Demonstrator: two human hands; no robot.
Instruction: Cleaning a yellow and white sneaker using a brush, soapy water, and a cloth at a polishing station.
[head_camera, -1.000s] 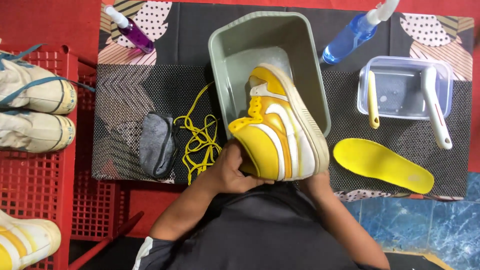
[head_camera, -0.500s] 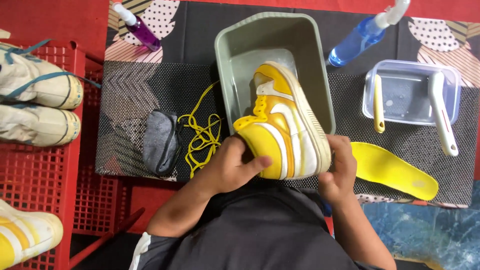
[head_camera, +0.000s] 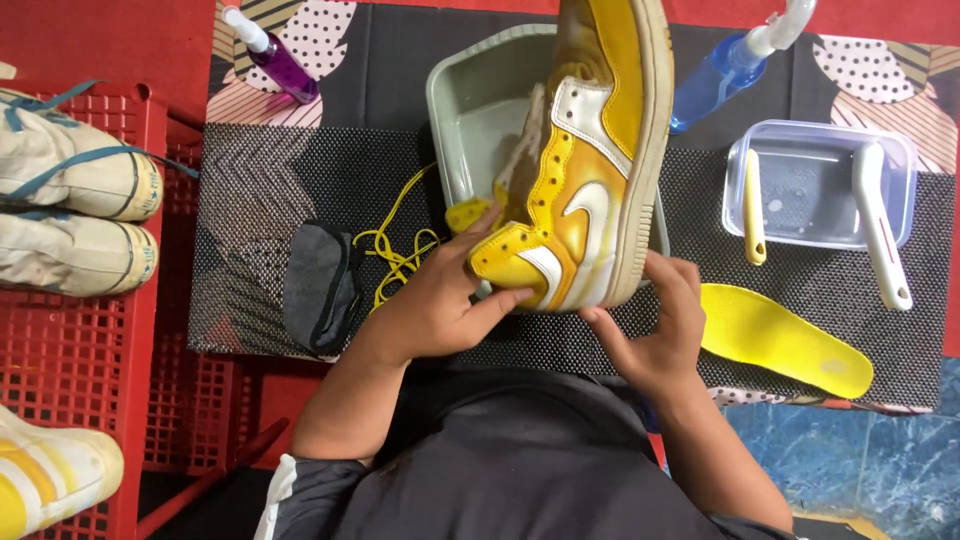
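The yellow-and-white leather high-top sneaker (head_camera: 590, 170) runs off the top edge and hides much of the grey-green plastic basin (head_camera: 470, 110).

looks like a shoe-cleaning workstation: spray bottles (head_camera: 725, 75), brushes in a clear tub (head_camera: 815, 185), a wash basin (head_camera: 480, 120), worn sneakers waiting on red crates (head_camera: 70, 340).

A yellow and white high-top sneaker (head_camera: 585, 170) is held up on its side above a grey-green plastic basin (head_camera: 470, 110), without laces. Its heel end points toward the person and its toe reaches past the basin's far rim. The pale sole edge faces right, the open collar and tongue face left, over the basin's inside.
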